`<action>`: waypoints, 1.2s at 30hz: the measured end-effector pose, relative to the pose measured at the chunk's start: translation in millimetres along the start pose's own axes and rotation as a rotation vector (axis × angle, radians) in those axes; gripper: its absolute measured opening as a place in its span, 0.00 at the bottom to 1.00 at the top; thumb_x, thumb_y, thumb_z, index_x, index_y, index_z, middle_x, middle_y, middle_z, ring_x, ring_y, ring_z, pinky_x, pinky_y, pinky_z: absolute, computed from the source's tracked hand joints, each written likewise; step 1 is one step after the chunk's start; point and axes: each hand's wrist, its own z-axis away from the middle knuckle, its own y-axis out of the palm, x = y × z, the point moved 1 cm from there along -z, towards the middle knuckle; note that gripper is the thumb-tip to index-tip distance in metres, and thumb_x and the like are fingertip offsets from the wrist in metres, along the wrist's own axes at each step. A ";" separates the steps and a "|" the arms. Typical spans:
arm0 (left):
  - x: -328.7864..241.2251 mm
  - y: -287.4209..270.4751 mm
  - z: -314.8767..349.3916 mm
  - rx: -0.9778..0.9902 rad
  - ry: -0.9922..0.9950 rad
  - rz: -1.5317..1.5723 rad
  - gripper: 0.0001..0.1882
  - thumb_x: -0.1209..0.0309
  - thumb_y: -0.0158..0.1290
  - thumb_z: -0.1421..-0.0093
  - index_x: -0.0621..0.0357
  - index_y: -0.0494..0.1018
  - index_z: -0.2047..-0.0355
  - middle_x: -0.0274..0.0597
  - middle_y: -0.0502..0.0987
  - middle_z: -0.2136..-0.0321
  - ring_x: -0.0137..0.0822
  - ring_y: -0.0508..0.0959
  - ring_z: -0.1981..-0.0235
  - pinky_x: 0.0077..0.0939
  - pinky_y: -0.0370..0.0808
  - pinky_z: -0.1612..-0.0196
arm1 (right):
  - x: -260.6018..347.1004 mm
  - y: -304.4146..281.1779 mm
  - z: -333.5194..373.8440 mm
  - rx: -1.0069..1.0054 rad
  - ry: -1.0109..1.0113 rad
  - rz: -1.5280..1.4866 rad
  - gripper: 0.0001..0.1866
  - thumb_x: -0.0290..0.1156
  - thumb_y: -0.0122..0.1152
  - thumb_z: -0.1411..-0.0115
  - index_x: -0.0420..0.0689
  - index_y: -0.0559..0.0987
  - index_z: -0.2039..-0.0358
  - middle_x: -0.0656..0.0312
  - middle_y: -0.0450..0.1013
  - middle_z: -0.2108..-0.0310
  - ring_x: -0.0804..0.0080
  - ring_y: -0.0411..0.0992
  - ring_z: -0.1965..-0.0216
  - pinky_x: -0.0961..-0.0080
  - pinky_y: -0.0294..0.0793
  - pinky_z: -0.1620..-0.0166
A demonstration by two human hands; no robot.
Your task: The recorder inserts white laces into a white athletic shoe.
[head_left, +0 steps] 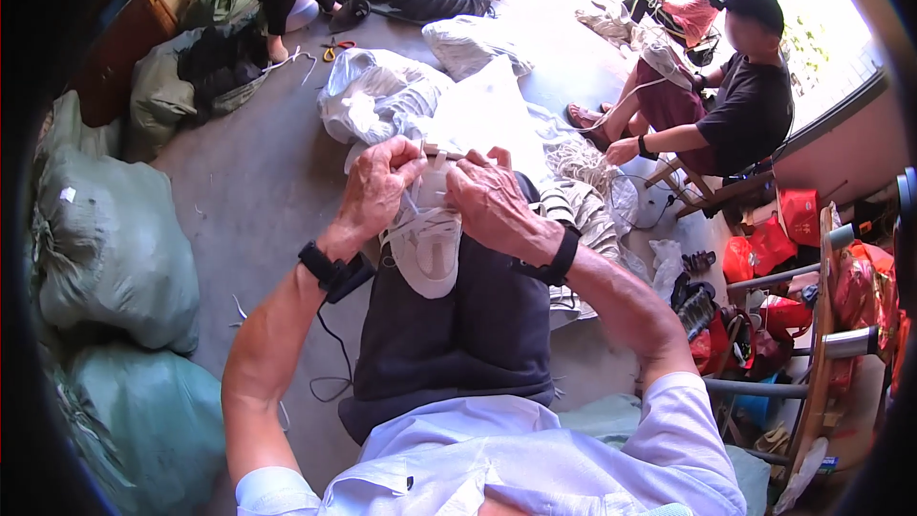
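A white and pale grey sneaker (pixel 427 258) rests on my dark-trousered lap, toe pointing toward me. A white shoelace (pixel 411 203) crosses its upper below my fingers. At the shoe's left side my left hand (pixel 380 186) is closed, thumb and forefinger pinched on what looks like the lace. My right hand (pixel 499 199) has its fingers curled around the opening and tongue on the other side. The fingertips partly hide what each hand grips. Just beyond the shoe lie white plastic bags (pixel 382 96), and striped white shoe pieces (pixel 578 220) are heaped right of my knees.
Stuffed green sacks (pixel 115 239) line the left. A seated person (pixel 740 96) at right handles white cords (pixel 583 162); others sit farther back. Orange-handled scissors (pixel 334 50) lie on the floor. A wooden-framed rack (pixel 821 325) with red bags stands at right.
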 end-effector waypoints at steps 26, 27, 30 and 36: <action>13.4 0.9 3.6 -0.074 -0.112 0.524 0.05 0.71 0.57 0.36 0.60 0.76 0.63 0.31 0.78 0.75 0.19 0.73 0.71 0.14 0.68 0.62 | 15.7 4.0 -21.1 0.187 -0.264 0.226 0.08 0.22 0.61 0.60 0.37 0.74 0.75 0.51 0.72 0.74 0.55 0.69 0.59 0.56 0.66 0.53; 14.5 0.3 3.4 -0.078 -0.118 0.549 0.05 0.70 0.57 0.35 0.59 0.76 0.63 0.30 0.78 0.75 0.19 0.73 0.71 0.14 0.68 0.62 | 16.7 5.0 -20.7 0.102 -0.282 0.231 0.08 0.23 0.61 0.60 0.38 0.75 0.75 0.52 0.72 0.73 0.56 0.69 0.59 0.56 0.66 0.53; 16.4 -1.5 2.3 -0.068 -0.107 0.584 0.05 0.70 0.56 0.35 0.59 0.76 0.63 0.30 0.78 0.75 0.19 0.73 0.71 0.15 0.68 0.62 | 8.6 1.4 -14.2 0.087 -0.165 0.030 0.06 0.25 0.62 0.55 0.43 0.76 0.74 0.55 0.71 0.70 0.59 0.68 0.57 0.58 0.61 0.50; 18.7 -4.8 4.7 -0.043 -0.103 0.590 0.06 0.70 0.57 0.35 0.59 0.76 0.64 0.31 0.79 0.74 0.20 0.74 0.71 0.16 0.69 0.61 | 12.8 -1.4 -7.8 0.097 -0.063 0.127 0.08 0.23 0.63 0.59 0.41 0.76 0.75 0.55 0.70 0.64 0.57 0.65 0.52 0.57 0.56 0.49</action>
